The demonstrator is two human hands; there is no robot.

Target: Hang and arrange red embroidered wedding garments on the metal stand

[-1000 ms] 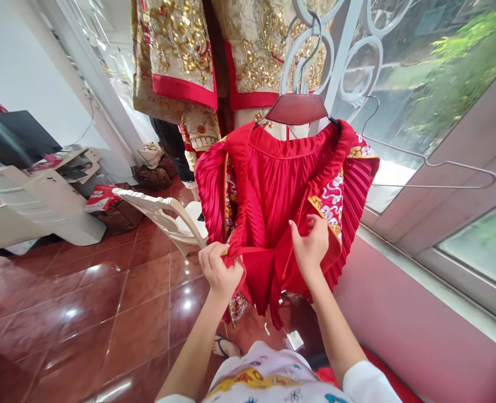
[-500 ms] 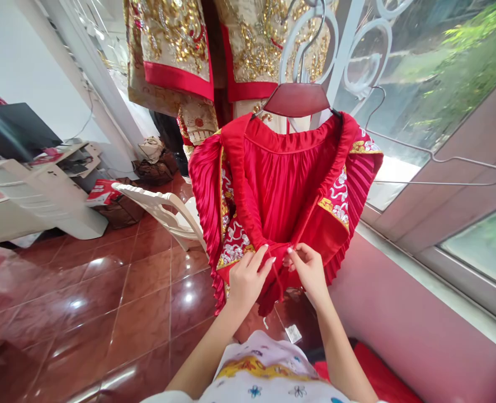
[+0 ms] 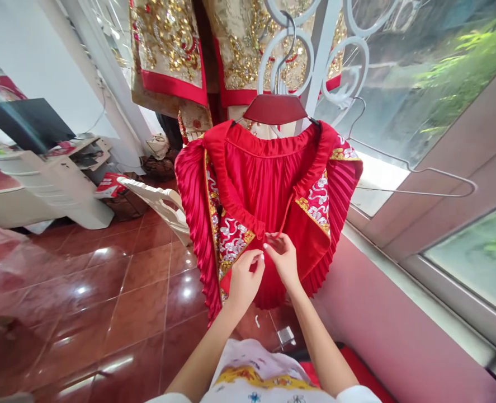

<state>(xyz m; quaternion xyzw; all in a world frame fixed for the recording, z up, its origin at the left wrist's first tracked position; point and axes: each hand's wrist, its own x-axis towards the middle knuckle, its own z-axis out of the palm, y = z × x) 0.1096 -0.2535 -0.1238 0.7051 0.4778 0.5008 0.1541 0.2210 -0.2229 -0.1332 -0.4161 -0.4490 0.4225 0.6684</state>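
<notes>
A red pleated skirt (image 3: 268, 168) with silver-and-gold embroidered panels hangs by its waistband from a dark red clip hanger (image 3: 275, 109). Its front falls open, the two waistband ends apart. From the right side of the waistband a thin red cord (image 3: 287, 215) runs down to my right hand (image 3: 283, 260), whose thumb and fingers are pinched on it. Just left of and below that, my left hand (image 3: 244, 282) is closed in a pinch before the lower end of the left waistband. What its fingertips hold, if anything, is too small to make out.
Gold-sequined cream garments (image 3: 170, 50) hang behind the skirt. A wire hanger (image 3: 419, 194) juts out at right, beside the window. White chair (image 3: 155, 196) stands left of the skirt, on red floor tiles (image 3: 142, 280). Small white item (image 3: 286, 336) lies below.
My hands have separated the cord from the left waistband end, where red strands hung between them before. The cord now stretches to my right hand. The view has shifted slightly.
</notes>
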